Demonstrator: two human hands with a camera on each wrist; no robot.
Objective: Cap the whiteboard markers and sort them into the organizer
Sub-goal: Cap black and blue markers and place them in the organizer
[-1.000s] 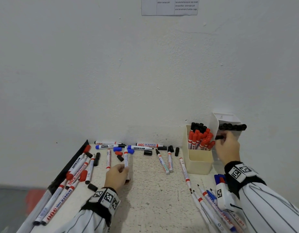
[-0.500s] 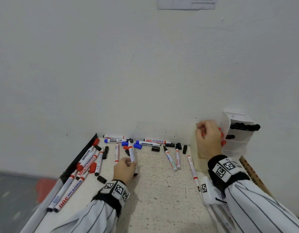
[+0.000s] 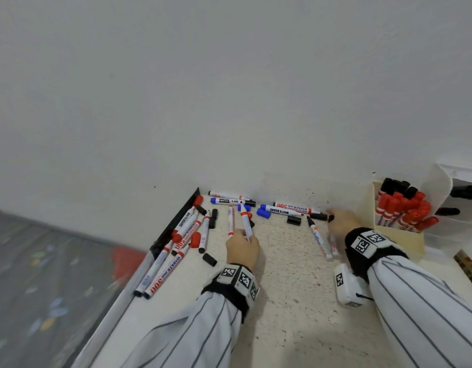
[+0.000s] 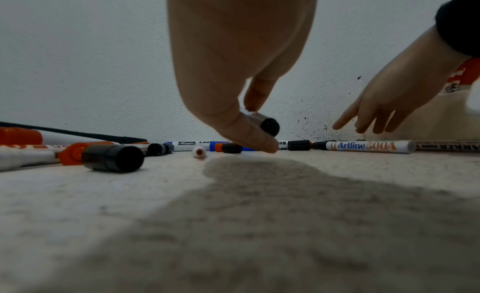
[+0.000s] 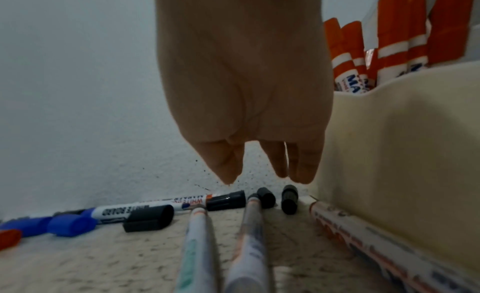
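**Head view: marker gripped at left, fingers reaching at right**

Left wrist view: left hand (image 3: 242, 250) pinching a marker (image 3: 246, 222) between thumb and fingers, above the table (image 3: 288, 301). Farther right, right hand (image 3: 341, 221) with fingers straight, holding nothing, above loose black caps (image 5: 289, 199). Far right, organizer (image 3: 399, 239) packed with red markers (image 3: 405, 211).

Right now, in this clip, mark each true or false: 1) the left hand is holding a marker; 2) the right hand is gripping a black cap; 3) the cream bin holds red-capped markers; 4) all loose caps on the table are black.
1) True: the left hand pinches a marker with a red collar.
2) False: the right hand reaches with straight fingers above the loose black caps near the wall, holding nothing.
3) True: the cream bin holds upright red-capped markers.
4) False: blue caps and a red cap also lie loose.
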